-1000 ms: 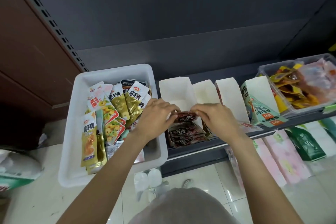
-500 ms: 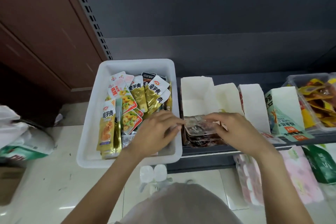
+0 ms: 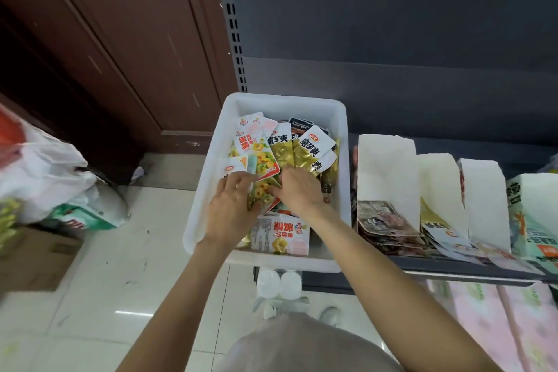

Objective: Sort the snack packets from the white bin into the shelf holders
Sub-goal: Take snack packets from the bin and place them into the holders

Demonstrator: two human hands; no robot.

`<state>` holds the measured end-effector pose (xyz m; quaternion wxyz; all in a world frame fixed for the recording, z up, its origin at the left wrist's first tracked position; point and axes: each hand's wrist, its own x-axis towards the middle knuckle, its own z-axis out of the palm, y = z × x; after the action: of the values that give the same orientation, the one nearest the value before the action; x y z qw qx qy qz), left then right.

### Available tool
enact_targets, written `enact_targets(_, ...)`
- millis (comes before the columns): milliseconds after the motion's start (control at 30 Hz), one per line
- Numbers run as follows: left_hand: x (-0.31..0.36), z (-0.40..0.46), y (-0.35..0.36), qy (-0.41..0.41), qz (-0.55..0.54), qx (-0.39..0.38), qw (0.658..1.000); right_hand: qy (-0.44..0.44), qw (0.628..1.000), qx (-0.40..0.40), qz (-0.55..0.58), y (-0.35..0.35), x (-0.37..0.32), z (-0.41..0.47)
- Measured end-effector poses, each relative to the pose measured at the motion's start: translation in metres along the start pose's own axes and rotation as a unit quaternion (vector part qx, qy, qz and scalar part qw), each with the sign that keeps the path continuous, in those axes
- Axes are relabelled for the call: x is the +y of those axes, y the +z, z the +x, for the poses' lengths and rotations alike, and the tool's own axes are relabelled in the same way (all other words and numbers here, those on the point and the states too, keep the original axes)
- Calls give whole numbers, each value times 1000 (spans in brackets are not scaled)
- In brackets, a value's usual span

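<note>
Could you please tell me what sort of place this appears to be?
Most likely a small shop being restocked: a slotted shelf upright, white holders of snack packets on the shelf, and a white bin of mixed packets.

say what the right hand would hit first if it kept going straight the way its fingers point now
Probably the gold packets just beyond its fingertips. The right hand lies inside the white bin, fingers pointing up the frame toward the bin's far wall. Depth is unclear, so it may already touch them.
</note>
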<state>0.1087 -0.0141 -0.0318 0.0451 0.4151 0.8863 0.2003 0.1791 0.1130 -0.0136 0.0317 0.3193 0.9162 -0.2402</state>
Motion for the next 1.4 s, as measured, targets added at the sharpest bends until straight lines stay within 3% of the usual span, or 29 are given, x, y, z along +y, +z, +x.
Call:
enact_targets(167, -6, 5, -1, 1, -5, -23, 1000, 62, 994, 8, 87, -21, 11, -2)
enact_targets(233, -6, 7, -4, -2, -23, -21, 1000, 88, 983, 39, 158, -40, 22, -15)
enact_targets(300, -1, 10, -11, -49, -107, 9, 993, 106, 957, 103, 248, -57, 31, -34)
enact_targets(367, 15, 13, -23, -138, -297, 7, 945, 106, 919, 175, 338, -66, 37, -54)
enact_targets(433, 39, 15, -34, -200, -489, -54, 847, 111, 859, 184, 465, -71, 36, -69)
enact_targets(500, 61, 16, -39, -201, -586, -112, 777, 121, 811, 154, 551, -69, 32, -79)
enact_targets(567, 76, 18, -40, -174, -622, -134, 751, 128, 780, 127, 599, -64, 32, -87)
enact_targets(633, 85, 21, -38, -145, -622, -126, 759, 138, 777, 103, 606, -59, 35, -94)
enact_targets(700, 90, 25, -35, -109, -583, -94, 800, 156, 821, 117, 537, -58, 42, -99)
enact_targets(767, 96, 29, -33, -33, -502, -85, 860, 146, 862, 197, 444, -64, 55, -108)
enact_targets(833, 110, 33, -31, 73, -429, -115, 893, 109, 869, 280, 394, -83, 69, -122)
enact_targets(1000, 172, 39, -25, 317, -300, -147, 888, 26, 935, 326, 137, -130, 118, -168)
enact_targets(1133, 236, 39, 5, 417, -240, -108, 870, 52, 927, 364, 70, -147, 165, -207)
enact_targets(1400, 312, 48, 93, 399, -199, -130, 886, 168, 864, 474, -27, -137, 267, -231)
